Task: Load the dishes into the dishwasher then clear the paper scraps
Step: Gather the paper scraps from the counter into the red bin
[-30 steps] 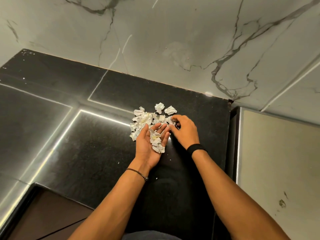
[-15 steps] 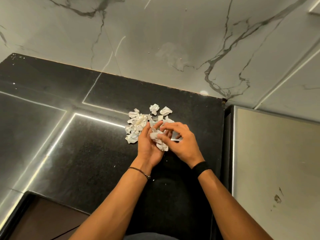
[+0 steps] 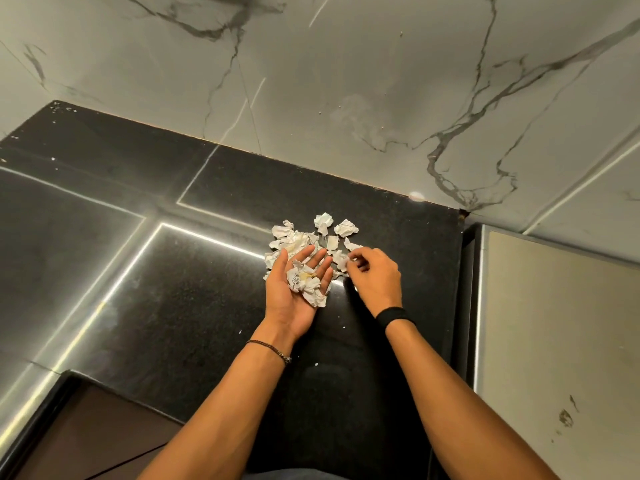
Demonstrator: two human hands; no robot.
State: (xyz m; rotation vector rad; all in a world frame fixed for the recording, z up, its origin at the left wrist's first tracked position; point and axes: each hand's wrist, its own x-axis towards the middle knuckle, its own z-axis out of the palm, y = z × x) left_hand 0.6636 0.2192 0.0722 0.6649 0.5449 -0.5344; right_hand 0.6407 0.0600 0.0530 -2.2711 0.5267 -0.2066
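**Desk:** What's on your head view?

**Me:** I see the left hand (image 3: 289, 301) palm up just over the glossy black stone counter (image 3: 166, 299). Its fingers are nearly straight and a little spread. A wad of crumpled white paper with dark print (image 3: 306, 285) lies loose across the palm and fingers. Nothing curls round it, so it's carried rather than gripped.

**Desk:** And the other one?

**Me:** The right hand (image 3: 375, 275) is knuckles up, just beside the left. Its fingers are curled in tight, and thumb and forefinger pinch the edge of a single white scrap (image 3: 341, 260). From my seat I can't tell whether that scrap is off the counter or lying on it.

**Desk:** Where's the rest of the paper?

**Me:** The heap of crumpled white paper scraps (image 3: 296, 239) sits on the counter right past the left fingertips, which overlap its near edge. Two balled pieces (image 3: 323, 221) lie at the heap's far side, toward the white marble wall with grey veins (image 3: 346, 91). A few white crumbs (image 3: 240, 331) dot the counter nearer me.

**Desk:** Anything else?

**Me:** There's a thin dark beaded bracelet (image 3: 270, 348) on the left wrist and a plain black band (image 3: 393, 315) on the right. Right of the counter stands a dull grey metal panel (image 3: 554, 341), smudged low down.
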